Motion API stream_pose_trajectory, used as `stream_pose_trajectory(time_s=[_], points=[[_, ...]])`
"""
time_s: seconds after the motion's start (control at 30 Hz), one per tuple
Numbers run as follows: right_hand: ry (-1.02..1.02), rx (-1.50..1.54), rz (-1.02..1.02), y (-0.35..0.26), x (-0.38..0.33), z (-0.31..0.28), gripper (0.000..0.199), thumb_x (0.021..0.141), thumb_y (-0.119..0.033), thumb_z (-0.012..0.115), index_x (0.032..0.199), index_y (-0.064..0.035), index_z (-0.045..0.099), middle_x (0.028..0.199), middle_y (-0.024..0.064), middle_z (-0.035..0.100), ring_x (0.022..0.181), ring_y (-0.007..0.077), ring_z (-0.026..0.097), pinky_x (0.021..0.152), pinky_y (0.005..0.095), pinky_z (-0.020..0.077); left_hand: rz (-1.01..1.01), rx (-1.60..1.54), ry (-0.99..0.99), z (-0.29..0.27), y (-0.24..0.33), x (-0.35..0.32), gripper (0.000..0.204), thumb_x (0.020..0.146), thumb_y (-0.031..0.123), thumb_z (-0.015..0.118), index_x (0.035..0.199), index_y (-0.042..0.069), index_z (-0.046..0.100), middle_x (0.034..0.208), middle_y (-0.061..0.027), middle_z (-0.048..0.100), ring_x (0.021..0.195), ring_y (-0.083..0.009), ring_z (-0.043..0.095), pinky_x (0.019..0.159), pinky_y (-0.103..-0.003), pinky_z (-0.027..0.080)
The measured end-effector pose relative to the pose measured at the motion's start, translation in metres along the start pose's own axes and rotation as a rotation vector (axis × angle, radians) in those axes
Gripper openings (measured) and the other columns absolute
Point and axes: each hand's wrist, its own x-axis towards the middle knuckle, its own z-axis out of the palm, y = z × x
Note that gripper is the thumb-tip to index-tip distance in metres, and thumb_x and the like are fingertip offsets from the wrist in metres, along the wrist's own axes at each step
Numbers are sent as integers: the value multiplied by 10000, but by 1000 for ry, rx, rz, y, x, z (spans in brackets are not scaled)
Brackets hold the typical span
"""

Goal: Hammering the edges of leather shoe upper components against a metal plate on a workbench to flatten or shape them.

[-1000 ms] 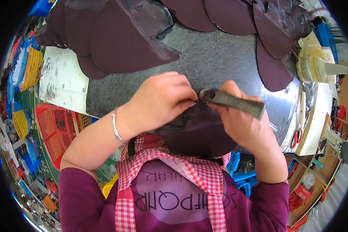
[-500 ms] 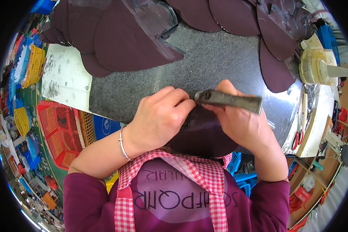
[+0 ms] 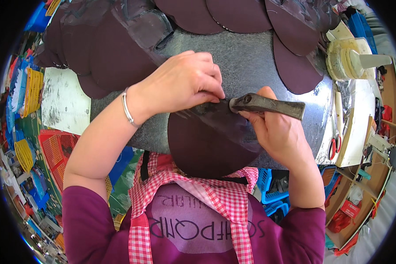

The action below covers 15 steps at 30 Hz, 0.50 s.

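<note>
A dark brown, leather-like piece [image 3: 209, 143] with a rounded near edge lies at the front of the grey worktop, partly over its edge. My left hand [image 3: 187, 81] is closed at the far side of this piece, thumb and fingertips pinching its edge. In my right hand [image 3: 279, 136] is a hammer [image 3: 270, 107]; its metal head shows above the fingers, while the handle is hidden. One end of the hammer head is at the piece's far edge, just right of my left fingertips. I cannot tell whether it touches.
Overlapping dark brown pieces [image 3: 119, 53] lie at the far left, with more brown pieces [image 3: 297, 66] at the far right. A glue-smeared tub [image 3: 350, 59] stands right of them. Red-handled scissors [image 3: 334, 145] lie at the right edge. Red baskets [image 3: 55, 149] stand at the lower left.
My left hand has moved away from my body and its grip has shifted along the piece. More of the brown piece now shows. The hammer remains beside the left fingers.
</note>
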Motion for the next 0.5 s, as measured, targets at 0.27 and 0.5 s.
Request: stream_pose_trajectory(time_s=[0.27, 0.5], points=[[-53, -39, 67, -4, 13, 1, 176, 982, -143, 767, 1042, -45, 634, 812, 179, 689, 769, 428, 705, 639, 494, 536, -133, 171, 95, 8, 25, -17, 153, 784, 169, 885, 907, 128, 804, 925, 34, 719, 899, -201, 655, 780, -368, 507], [-58, 13, 56, -5, 24, 0, 139, 1010, -147, 746, 1080, -46, 682, 880, 151, 679, 792, 401, 690, 678, 469, 523, -256, 195, 151, 11, 41, -17, 228, 756, 182, 901, 965, 127, 828, 889, 24, 697, 858, -210, 642, 746, -365, 491]])
